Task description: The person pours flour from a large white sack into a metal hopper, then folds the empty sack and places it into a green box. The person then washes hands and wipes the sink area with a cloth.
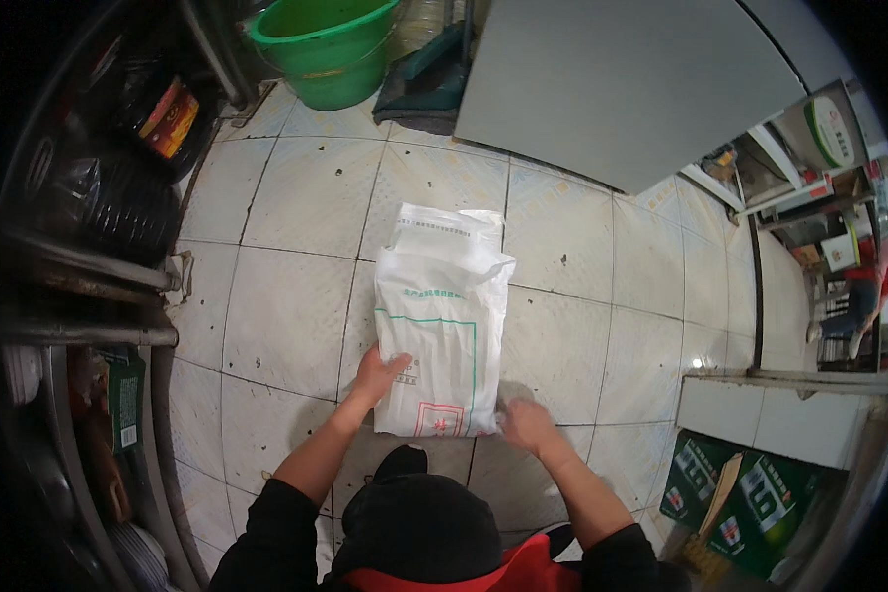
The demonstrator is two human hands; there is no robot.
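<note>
A white woven plastic sack (436, 333) with green and red print lies folded on the tiled floor (288, 311), in front of my feet. My left hand (381, 374) is at the sack's left edge, its thumb on top of the printed face and its fingers at or under the side. At the sack's lower right corner is my right hand (525, 423), blurred; whether it grips the corner cannot be made out. The sack's upper end shows loose, creased layers.
A green plastic bucket (325, 63) stands at the top beside a dark dustpan (425, 89). A large grey panel (621, 81) is at upper right. Metal shelving (96, 337) lines the left. Green cartons (740, 503) sit lower right. Another person (851, 303) is at far right.
</note>
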